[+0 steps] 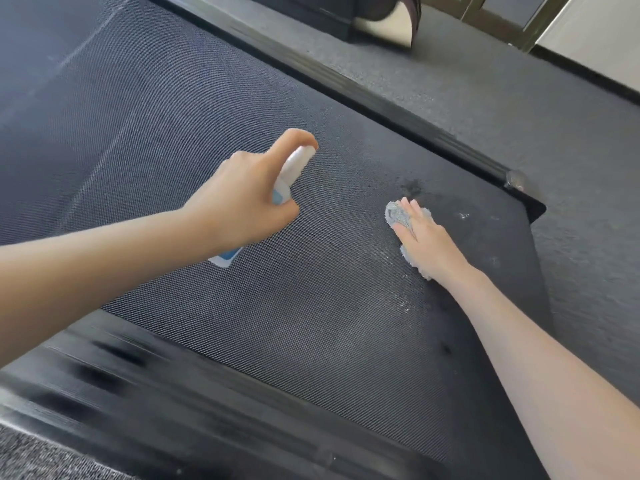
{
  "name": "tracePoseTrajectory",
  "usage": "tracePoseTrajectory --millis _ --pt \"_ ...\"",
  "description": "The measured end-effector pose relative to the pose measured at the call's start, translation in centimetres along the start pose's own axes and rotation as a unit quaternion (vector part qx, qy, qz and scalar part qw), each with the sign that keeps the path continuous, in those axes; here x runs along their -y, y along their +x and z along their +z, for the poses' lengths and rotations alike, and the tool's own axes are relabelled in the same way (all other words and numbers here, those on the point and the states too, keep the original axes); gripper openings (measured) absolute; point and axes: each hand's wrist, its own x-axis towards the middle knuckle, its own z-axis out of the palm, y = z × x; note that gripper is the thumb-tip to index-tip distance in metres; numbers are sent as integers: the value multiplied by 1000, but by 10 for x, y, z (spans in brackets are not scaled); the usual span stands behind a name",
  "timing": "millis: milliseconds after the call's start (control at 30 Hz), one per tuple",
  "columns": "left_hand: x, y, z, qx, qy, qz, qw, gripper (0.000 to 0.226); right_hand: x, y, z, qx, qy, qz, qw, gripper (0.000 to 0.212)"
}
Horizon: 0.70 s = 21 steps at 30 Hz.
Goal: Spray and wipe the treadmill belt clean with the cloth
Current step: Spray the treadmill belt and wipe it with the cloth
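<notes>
Dark woven belt [207, 133] across the middle, wet patch [412, 187] toward its far right corner. Grey cloth [394, 214] lying on the belt there, pinned under the straight fingers of the right hand [426, 237]. Left hand [242, 202] curled round a white spray bottle [294, 164], forefinger on top. Best to mist lightly ahead of the cloth, then wipe in overlapping strokes with even pressure. Blue label [278, 197] unreadable.

Two hands [239, 206] [429, 242], one spray bottle [294, 166], one cloth [396, 214], one treadmill belt [277, 306].
</notes>
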Motion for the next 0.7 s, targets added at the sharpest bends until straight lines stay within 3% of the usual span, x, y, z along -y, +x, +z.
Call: tracePoseTrajectory --millis 100,167,300,367,533,700 --pt "2 -2 -3 -3 1 1 1000 56 23 -23 9 -17 -56 -123 991 48" --pt "6 -3 -6 -6 6 0 1000 56 43 -46 22 -9 -111 -237 965 48" --pt "15 -5 -11 -4 19 -4 1000 57 81 -105 43 27 -22 -340 940 46" --pt "18 -7 -12 2 26 -6 1000 57 85 -119 50 19 -54 -378 924 51" --pt "22 -9 -14 10 37 -11 999 57 75 -98 52 -50 -129 -346 928 48" --pt "22 -10 -15 10 29 -11 999 57 31 -25 44 -70 -156 -242 955 47"
